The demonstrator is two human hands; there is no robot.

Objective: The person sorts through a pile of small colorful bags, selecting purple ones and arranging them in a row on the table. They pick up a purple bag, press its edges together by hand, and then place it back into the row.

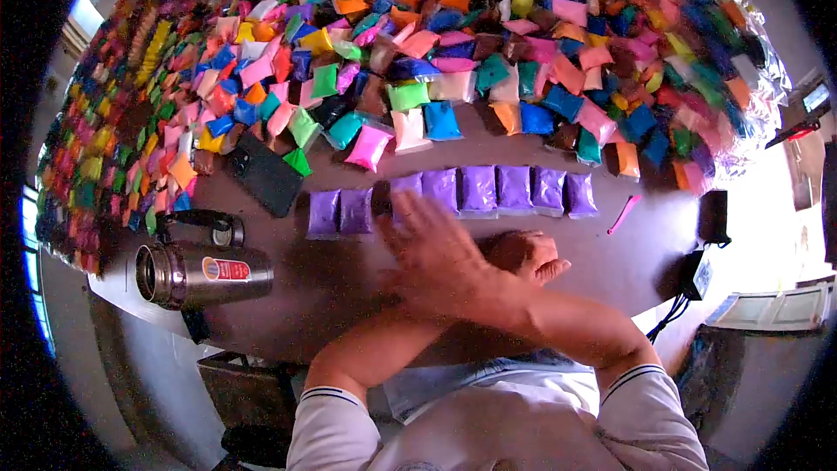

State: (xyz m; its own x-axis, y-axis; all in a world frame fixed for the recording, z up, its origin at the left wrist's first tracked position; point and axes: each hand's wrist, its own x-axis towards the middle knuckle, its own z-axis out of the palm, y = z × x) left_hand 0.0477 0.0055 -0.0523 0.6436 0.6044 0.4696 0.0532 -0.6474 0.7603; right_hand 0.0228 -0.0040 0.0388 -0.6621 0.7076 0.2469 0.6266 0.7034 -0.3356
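A row of several small purple packets [479, 188] lies on the brown table [602, 253], with a gap between the two at the left end and the others. My forearms cross, the right one on top. My right hand [436, 244] is slightly blurred, its fingers stretched out flat over the gap, fingertips overlapping the bottom of a purple packet [406, 186]. No packet shows in its fingers. Below the right part of the row, my left hand [530, 255] rests with its fingers curled in and thumb sticking out. Its palm side is hidden.
A large heap of colourful packets [436, 44] covers the far side of the table. On the left lie a steel flask [209, 276], a flask lid [228, 231] and a black phone-like slab [264, 173]. A pink stick [622, 215] and a black box [713, 216] are at right.
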